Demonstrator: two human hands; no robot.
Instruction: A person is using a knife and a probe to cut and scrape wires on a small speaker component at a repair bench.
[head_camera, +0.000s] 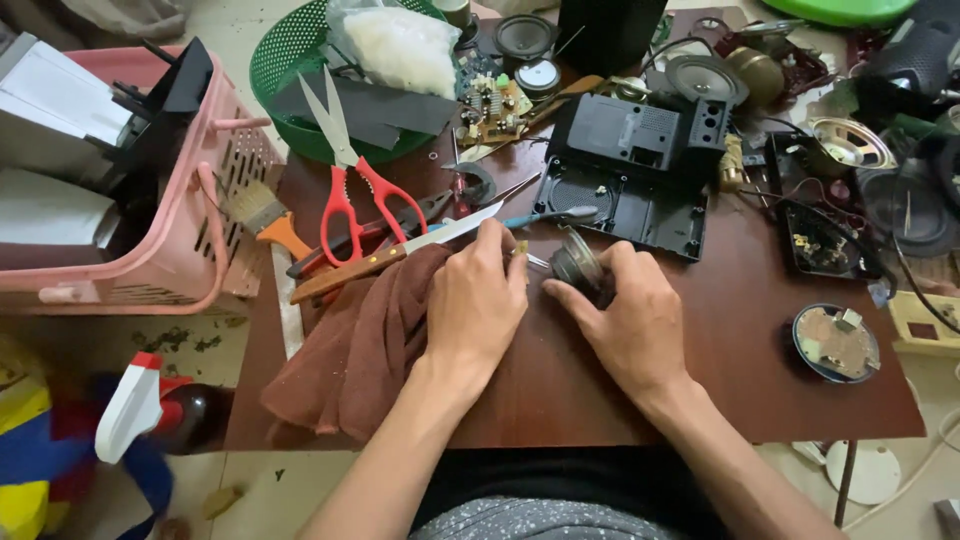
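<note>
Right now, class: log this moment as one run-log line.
left hand: on brown cloth, pinching a small tool | right hand: holding small round speaker | nearby: knife, red scissors

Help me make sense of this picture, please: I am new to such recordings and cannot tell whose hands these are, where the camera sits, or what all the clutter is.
There is no machine here. A person wears the camera on the head, so the one view looks down at their own two bare hands over a dark brown wooden table. The right hand grips a small round grey speaker part. The left hand rests on a brown cloth and pinches something thin that I cannot make out. Around them lie red-handled scissors, a wooden-handled knife, a black plastic casing, a small green circuit board, a green plastic basket and a pink plastic basket.
</note>
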